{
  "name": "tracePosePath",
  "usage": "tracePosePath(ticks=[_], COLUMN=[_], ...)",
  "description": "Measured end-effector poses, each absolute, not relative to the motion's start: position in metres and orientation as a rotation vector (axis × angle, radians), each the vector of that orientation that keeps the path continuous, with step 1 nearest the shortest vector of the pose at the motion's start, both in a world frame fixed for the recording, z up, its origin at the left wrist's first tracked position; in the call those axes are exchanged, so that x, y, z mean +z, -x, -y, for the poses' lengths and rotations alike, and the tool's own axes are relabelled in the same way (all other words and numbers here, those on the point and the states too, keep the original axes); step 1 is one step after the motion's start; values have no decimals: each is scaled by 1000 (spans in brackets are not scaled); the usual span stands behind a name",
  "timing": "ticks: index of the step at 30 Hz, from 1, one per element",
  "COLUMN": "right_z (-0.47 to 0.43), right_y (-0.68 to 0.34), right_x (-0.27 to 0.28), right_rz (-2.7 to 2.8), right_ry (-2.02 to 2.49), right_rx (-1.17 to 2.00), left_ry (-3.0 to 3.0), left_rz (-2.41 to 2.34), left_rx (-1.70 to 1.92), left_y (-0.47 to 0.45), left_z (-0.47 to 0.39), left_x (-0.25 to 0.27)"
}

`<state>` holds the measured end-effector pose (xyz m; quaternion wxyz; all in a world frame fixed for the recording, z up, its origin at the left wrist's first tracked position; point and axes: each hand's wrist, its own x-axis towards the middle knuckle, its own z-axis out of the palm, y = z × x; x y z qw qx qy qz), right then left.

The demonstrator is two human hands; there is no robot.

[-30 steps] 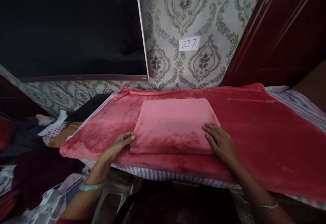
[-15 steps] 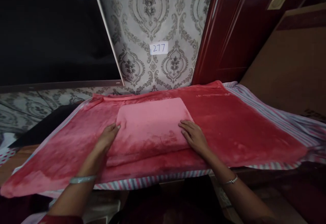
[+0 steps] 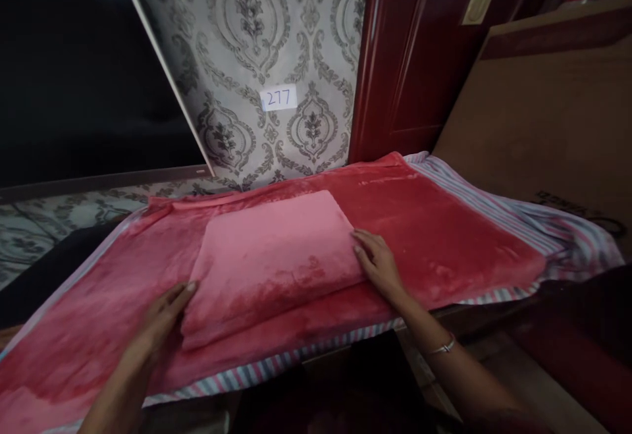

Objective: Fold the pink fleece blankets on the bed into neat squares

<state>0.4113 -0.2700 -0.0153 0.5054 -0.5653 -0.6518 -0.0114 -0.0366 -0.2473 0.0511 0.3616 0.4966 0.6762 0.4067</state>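
A pink plush bundle [image 3: 271, 243], folded into a flat rectangle, lies on a larger red plush blanket [image 3: 444, 236] spread out beneath it. My left hand [image 3: 165, 312] is at the bundle's left side near its front corner, thumb tip at the edge and fingers stretched out. Against the right edge rests my right hand [image 3: 378, 259], its fingers extended and touching the cloth. Neither hand grips anything. Striped cloth [image 3: 266, 369] shows along the blanket's front border and at its right end.
A large dark screen [image 3: 89, 78] stands at the back left. Patterned wallpaper with a paper label [image 3: 279, 97] reading 277 is behind. To the right are a dark red wooden panel [image 3: 419, 58] and a big cardboard box [image 3: 553, 111].
The view has turned rightward. My left hand has slid down the bundle's left side toward its front corner. My right hand has shifted from the top surface to the right edge.
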Motion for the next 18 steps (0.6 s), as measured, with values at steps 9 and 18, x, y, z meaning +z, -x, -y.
tracePosePath(ticks=[9, 18], right_z=[299, 307], right_y=[-425, -417], right_x=[-21, -23], right_rz=[1482, 1387], right_ry=[1494, 1482], right_rx=[124, 136], left_ry=[-1334, -1296], left_rz=[-1700, -1616], left_rx=[924, 879], left_y=[63, 62], left_z=[266, 276], left_x=[29, 41])
